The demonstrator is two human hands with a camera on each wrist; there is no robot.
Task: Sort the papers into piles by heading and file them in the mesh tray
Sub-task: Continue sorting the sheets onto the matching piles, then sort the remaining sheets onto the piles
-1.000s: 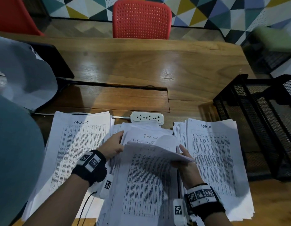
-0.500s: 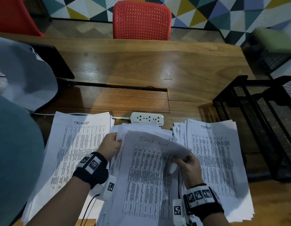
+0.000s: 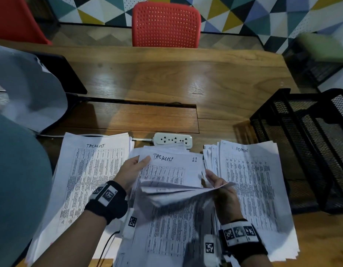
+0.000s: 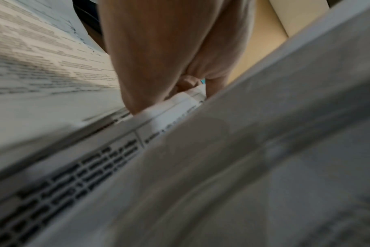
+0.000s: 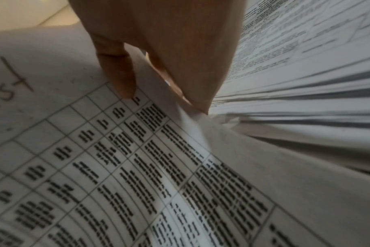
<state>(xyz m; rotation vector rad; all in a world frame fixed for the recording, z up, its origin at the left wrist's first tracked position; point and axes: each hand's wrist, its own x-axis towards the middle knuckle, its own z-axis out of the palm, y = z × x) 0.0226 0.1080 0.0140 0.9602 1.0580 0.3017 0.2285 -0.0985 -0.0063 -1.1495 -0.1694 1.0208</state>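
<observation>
Three paper piles lie on the table in the head view. The left pile (image 3: 93,174) is headed TASKLIST and the right pile (image 3: 249,182) is headed ADMIN. My left hand (image 3: 140,163) grips the left edge of the middle pile, thumb on a sheet (image 3: 174,167) headed TASKLIST 11. My right hand (image 3: 215,180) pinches the top edge of a few sheets (image 3: 178,191) curled back toward me. In the right wrist view the right hand (image 5: 150,90) has its thumb (image 5: 120,71) on a printed table sheet (image 5: 137,167). The left wrist view shows the left hand (image 4: 180,70) among blurred paper edges. The black mesh tray (image 3: 278,135) stands right of the ADMIN pile.
A white power strip (image 3: 173,140) lies just behind the middle pile. A grey cloth (image 3: 28,89) and a dark flat panel (image 3: 68,74) sit at the back left. A red chair (image 3: 166,25) stands beyond the wooden table (image 3: 186,83).
My right hand has bent the top sheets of the middle pile back toward me, uncovering the sheet headed TASKLIST 11. My left hand stays at the pile's left edge.
</observation>
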